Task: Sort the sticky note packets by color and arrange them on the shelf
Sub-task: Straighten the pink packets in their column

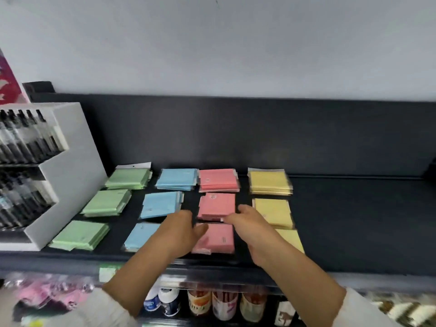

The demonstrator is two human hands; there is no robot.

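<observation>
On the shelf, four columns ran from back wall to front edge: green packets beside a white display box, blue packets, pink packets, yellow packets. Narrow gaps parted them. Dark shelf ran on rightward. The left hand hung relaxed, its thumb on the front pink packet. The right hand touched the middle pink packet; I could not tell its grip.

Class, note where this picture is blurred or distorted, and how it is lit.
Head view: motion blur softens the left hand, right hand and lower-shelf goods; the wide-angle lens tilts the white display box outward; light is soft and even, without hard shadows.
</observation>
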